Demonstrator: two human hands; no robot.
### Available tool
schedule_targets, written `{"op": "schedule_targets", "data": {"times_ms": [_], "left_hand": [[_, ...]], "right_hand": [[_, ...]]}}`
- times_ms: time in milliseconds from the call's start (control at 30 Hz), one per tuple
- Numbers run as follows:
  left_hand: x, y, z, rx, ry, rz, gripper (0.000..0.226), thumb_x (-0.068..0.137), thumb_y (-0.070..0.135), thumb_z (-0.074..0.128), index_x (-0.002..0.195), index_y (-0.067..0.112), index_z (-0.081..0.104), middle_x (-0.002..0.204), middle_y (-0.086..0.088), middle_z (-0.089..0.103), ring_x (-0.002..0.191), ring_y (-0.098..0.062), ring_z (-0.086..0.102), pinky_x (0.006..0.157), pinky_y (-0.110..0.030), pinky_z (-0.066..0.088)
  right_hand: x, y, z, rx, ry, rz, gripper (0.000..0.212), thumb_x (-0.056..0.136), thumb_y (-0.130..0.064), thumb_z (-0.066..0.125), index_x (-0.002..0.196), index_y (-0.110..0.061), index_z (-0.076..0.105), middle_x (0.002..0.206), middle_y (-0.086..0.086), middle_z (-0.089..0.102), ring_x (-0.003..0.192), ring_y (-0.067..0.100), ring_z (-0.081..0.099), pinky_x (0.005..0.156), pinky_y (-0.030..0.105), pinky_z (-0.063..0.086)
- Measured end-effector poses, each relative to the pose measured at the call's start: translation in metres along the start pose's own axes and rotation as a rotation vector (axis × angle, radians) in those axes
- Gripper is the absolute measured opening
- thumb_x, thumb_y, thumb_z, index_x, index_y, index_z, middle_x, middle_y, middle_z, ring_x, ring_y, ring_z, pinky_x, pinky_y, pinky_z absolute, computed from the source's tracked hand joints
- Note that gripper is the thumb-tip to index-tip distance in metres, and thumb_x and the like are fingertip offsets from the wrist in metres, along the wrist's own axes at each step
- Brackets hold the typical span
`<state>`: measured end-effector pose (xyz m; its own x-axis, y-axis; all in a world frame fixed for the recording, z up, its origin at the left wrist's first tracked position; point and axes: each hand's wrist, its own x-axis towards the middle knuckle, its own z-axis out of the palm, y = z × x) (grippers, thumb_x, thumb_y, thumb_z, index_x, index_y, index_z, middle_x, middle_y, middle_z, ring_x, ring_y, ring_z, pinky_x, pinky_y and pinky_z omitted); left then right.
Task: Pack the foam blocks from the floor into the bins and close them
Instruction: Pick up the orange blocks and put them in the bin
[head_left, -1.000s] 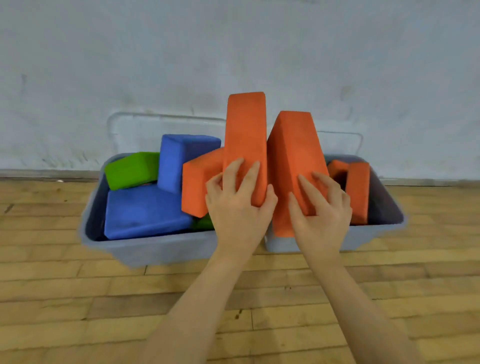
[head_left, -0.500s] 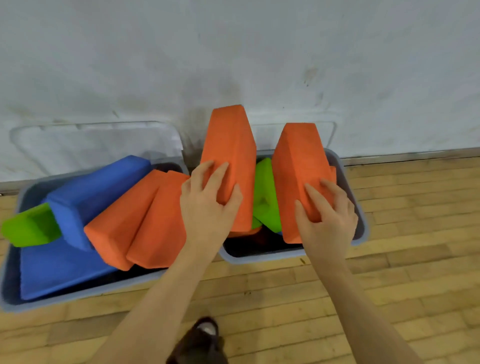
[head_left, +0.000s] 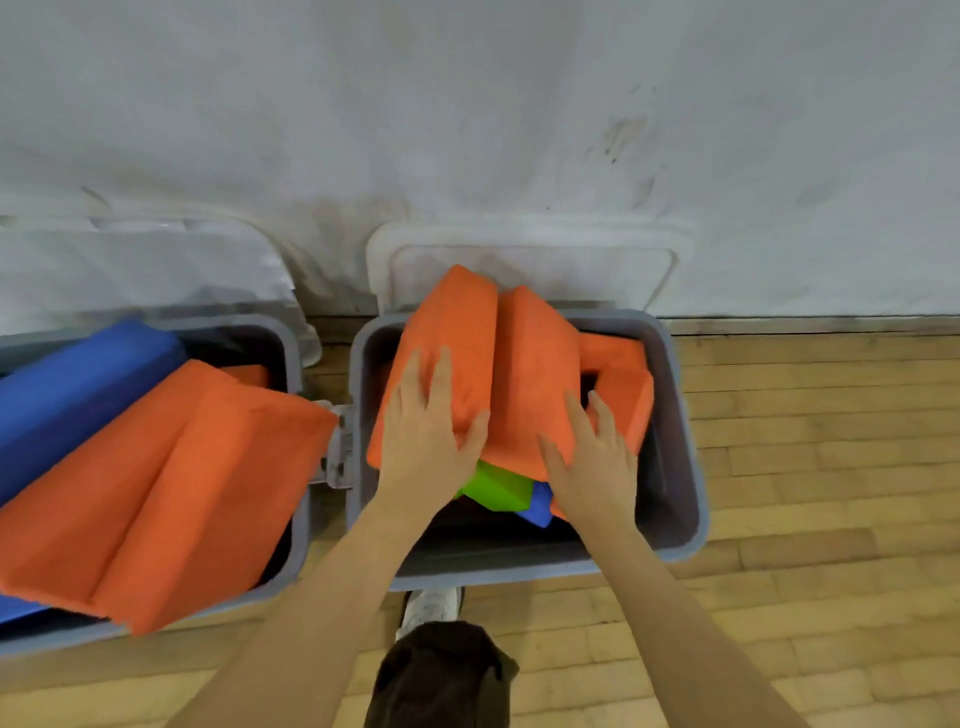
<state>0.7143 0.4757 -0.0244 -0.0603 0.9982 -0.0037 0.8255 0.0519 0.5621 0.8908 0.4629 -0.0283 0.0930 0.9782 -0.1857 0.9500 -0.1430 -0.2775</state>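
Leaning over the right bin (head_left: 680, 415), the person has both hands on two orange foam blocks tilted side by side inside it. Left hand (head_left: 431, 441) is curled around the lower edge of the left orange block (head_left: 452, 332), thumb hooked under. Right hand (head_left: 592, 462) grips the right orange block (head_left: 535, 374) the same way. A green block (head_left: 496, 486) and a blue one (head_left: 540, 504) peek out underneath. The left bin (head_left: 296, 519) is stuffed with big orange wedges (head_left: 171, 493). Both lids (head_left: 530, 260) lean on the wall behind.
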Motion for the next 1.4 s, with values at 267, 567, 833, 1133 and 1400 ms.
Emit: {"op": "schedule_targets", "data": {"times_ms": [267, 567, 833, 1133, 1400], "left_hand": [[-0.010, 0.017, 0.037, -0.147, 0.095, -0.039, 0.074, 0.076, 0.049, 0.053, 0.138, 0.015, 0.032, 0.143, -0.015, 0.040, 0.126, -0.032, 0.043, 0.102, -0.039, 0.036], [-0.009, 0.003, 0.060, -0.101, 0.365, 0.074, 0.079, 0.072, 0.052, 0.059, 0.133, 0.005, 0.043, 0.133, -0.012, 0.050, 0.120, -0.026, 0.048, 0.101, -0.036, 0.037], [-0.033, -0.002, 0.079, -0.053, 0.509, -0.062, 0.085, 0.067, 0.075, 0.051, 0.135, 0.025, 0.040, 0.137, 0.002, 0.047, 0.124, -0.020, 0.044, 0.105, -0.048, 0.033], [-0.058, -0.004, 0.081, -0.208, 0.464, -0.120, 0.075, 0.066, 0.075, 0.054, 0.133, 0.046, 0.033, 0.140, 0.013, 0.041, 0.129, -0.023, 0.036, 0.105, -0.058, 0.026], [-0.071, -0.033, 0.082, -0.304, 0.475, 0.113, 0.065, 0.070, 0.059, 0.060, 0.129, 0.043, 0.037, 0.131, 0.031, 0.035, 0.127, -0.011, 0.035, 0.108, -0.050, 0.030]], "right_hand": [[0.019, 0.037, 0.031, 0.069, -0.222, -0.170, 0.074, 0.076, -0.071, 0.005, 0.145, -0.047, 0.014, 0.156, -0.010, 0.018, 0.139, 0.016, 0.025, 0.111, 0.045, 0.013], [0.034, 0.054, 0.059, 0.170, 0.025, -0.339, 0.064, 0.083, -0.071, 0.022, 0.138, -0.043, 0.036, 0.143, -0.009, 0.040, 0.126, 0.016, 0.041, 0.104, 0.038, 0.018], [0.037, 0.066, 0.089, 0.142, 0.182, -0.502, 0.071, 0.081, -0.073, 0.032, 0.141, -0.037, 0.037, 0.143, 0.004, 0.045, 0.122, 0.029, 0.048, 0.096, 0.044, 0.035], [0.058, 0.083, 0.104, 0.569, 0.048, -0.528, 0.046, 0.090, -0.044, 0.055, 0.134, -0.035, 0.047, 0.135, -0.023, 0.044, 0.129, -0.006, 0.032, 0.111, 0.028, 0.020], [0.087, 0.039, 0.098, 0.491, 0.108, -0.647, 0.063, 0.084, -0.063, 0.052, 0.139, -0.058, 0.021, 0.148, -0.027, 0.019, 0.134, -0.004, 0.020, 0.115, 0.034, -0.003]]}}
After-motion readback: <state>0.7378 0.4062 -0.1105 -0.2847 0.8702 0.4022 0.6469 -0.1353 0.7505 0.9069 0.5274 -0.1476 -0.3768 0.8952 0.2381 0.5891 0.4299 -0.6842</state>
